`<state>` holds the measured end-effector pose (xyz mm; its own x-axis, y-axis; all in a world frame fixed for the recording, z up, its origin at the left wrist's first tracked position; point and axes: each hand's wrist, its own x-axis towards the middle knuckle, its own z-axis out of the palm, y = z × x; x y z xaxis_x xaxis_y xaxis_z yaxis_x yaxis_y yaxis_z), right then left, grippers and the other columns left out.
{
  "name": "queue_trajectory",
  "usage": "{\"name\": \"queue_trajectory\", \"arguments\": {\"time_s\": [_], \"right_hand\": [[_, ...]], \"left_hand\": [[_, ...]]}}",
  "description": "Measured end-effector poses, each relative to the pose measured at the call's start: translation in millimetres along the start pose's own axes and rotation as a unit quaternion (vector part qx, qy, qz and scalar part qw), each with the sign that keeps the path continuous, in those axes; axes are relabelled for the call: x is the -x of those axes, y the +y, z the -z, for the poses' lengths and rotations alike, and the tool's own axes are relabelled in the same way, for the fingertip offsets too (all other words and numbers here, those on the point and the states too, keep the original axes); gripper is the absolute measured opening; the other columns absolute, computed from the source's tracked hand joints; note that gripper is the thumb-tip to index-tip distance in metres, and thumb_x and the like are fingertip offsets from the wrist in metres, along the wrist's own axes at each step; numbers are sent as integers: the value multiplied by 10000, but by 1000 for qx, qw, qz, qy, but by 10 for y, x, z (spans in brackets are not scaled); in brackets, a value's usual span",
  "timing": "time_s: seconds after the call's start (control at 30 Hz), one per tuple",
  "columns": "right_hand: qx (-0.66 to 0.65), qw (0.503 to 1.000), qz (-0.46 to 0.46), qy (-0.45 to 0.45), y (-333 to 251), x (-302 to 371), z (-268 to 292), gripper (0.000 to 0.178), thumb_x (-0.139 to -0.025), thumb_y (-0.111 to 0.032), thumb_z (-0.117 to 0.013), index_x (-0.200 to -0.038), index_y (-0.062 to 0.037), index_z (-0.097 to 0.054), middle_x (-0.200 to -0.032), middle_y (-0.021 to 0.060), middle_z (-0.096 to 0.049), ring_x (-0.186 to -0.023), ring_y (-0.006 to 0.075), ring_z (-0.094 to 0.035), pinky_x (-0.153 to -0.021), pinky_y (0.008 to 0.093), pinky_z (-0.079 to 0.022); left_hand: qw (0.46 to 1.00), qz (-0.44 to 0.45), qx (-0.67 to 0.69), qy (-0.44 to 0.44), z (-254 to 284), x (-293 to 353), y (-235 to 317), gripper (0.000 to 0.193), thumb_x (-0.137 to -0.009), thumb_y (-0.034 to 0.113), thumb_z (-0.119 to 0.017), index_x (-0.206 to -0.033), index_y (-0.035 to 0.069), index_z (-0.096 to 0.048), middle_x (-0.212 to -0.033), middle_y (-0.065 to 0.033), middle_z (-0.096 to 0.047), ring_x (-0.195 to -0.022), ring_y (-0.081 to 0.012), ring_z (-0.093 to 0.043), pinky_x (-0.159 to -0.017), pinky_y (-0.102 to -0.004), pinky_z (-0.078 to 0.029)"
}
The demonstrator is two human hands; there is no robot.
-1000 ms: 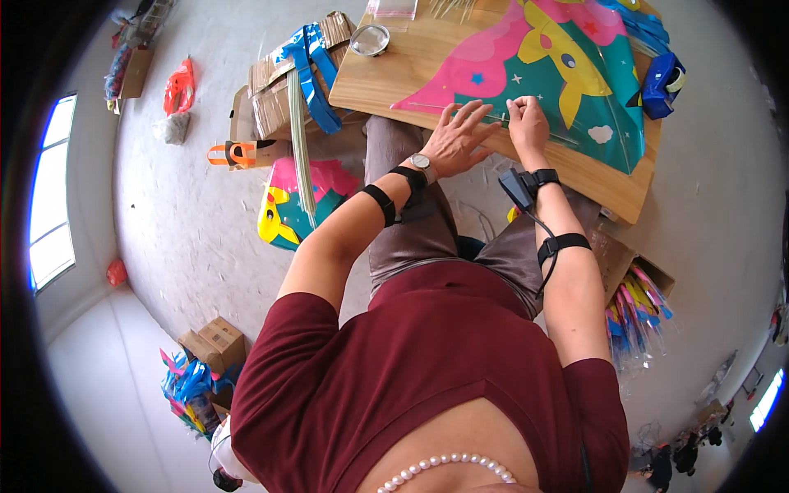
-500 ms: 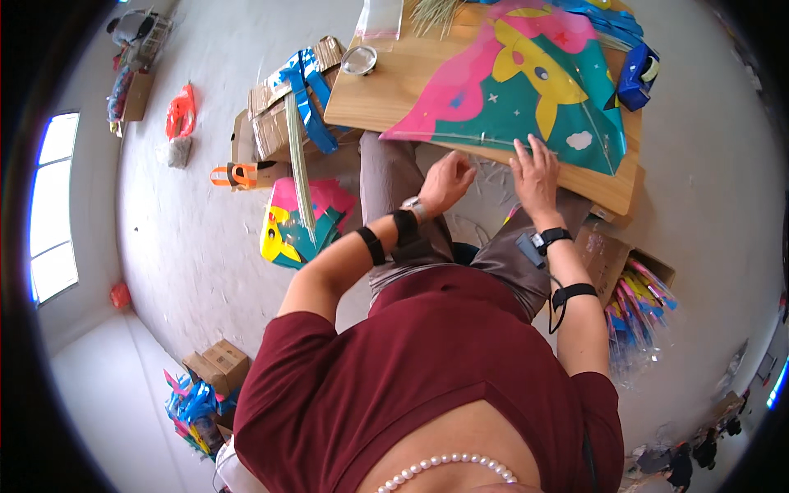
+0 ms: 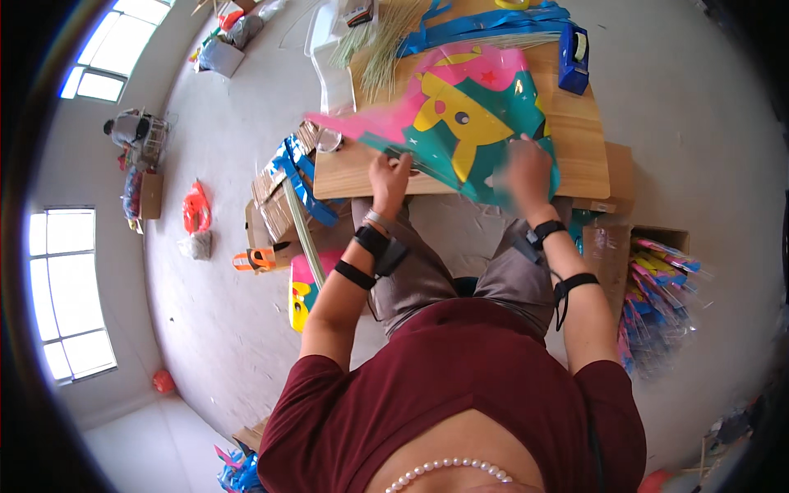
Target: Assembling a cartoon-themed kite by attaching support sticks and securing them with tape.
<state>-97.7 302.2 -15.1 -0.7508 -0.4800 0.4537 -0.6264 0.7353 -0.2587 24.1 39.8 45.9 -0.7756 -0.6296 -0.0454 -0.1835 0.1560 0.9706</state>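
Your forearms come up from the lower edge, each with black straps near the wrist, over your grey-trousered lap. Your left hand (image 3: 388, 177) sits at the near edge of the wooden bench (image 3: 588, 140), its fingers curled down onto the near left edge of the colourful kite sheet (image 3: 460, 123), pinching it against the wood. Your right hand (image 3: 526, 168) is blurred; it lies on the sheet's near right corner, but you cannot tell whether its fingers are closed on the sheet or merely pressing flat. The kite sheet itself lies spread across the middle of the bench, teal and pink with a yellow cartoon figure, its pink tip reaching past the left edge. Beyond it, at the far right of the bench, stands a blue tape dispenser (image 3: 574, 56). A bundle of thin pale sticks (image 3: 386, 41) fans out at the far left, beside blue ribbon strips (image 3: 485, 23). On the floor to your left lie cardboard boxes (image 3: 275, 197); to your right, an open box holds packed kites (image 3: 657, 296).
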Motion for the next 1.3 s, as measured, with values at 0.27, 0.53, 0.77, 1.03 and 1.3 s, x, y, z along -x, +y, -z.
{"name": "queue_trajectory", "arguments": {"time_s": [0.27, 0.53, 0.77, 1.03, 1.3], "right_hand": [[-40, 991, -118, -51, -81, -392, -121, 702, -814, -11, -665, -1471, -19, -418, -1423, 255, -473, -1269, 394, -497, -1022, 492, -459], [-560, 644, -521, -15, -75, -106, -568, 483, -949, -152, -611, -1365, 26, -440, -1180, 212, -613, -1018, 308, -672, -777, 407, -612], [-767, 223, -602, 16, -458, -22, -556, 406, -1087, -279, -355, -1272, 72, -444, -1141, 261, -623, -1031, 380, -683, -886, 494, -626], [-788, 232, -560, -111, -533, 174, -460, 633, -1081, -496, -304, -1295, 91, -408, -1189, 301, -606, -1070, 417, -673, -906, 489, -609], [-589, 687, -377, -197, -421, 137, 187, 512, -1063, -468, -472, -990, 15, -624, -798, 142, -681, -519, 207, -662, -462, 302, -502]], "left_hand": [[909, -246, -337, 28, 389, -1145, 872, 253, -821, 195, -647, -970, -9, -647, -752, -219, -675, -738, -401, -683, -665, -493, -519], [813, -333, -471, 80, -265, -1533, 1476, 391, -837, 167, -540, -1200, 57, -636, -1107, -216, -658, -921, -449, -668, -811, -543, -530], [765, -407, -497, -39, -1147, -1148, 1167, 527, -845, 174, -595, -1371, 185, -575, -1069, -119, -613, -870, -334, -683, -701, -468, -546], [761, -398, -498, -124, -1675, -959, 481, 438, -892, 145, -614, -1329, 132, -582, -1035, -119, -610, -902, -300, -677, -649, -445, -555], [877, -315, -327, -158, -1515, -1139, 35, 518, -857, 267, -741, -1319, 86, -590, -1141, -188, -613, -1083, -387, -590, -922, -475, -500]]}}
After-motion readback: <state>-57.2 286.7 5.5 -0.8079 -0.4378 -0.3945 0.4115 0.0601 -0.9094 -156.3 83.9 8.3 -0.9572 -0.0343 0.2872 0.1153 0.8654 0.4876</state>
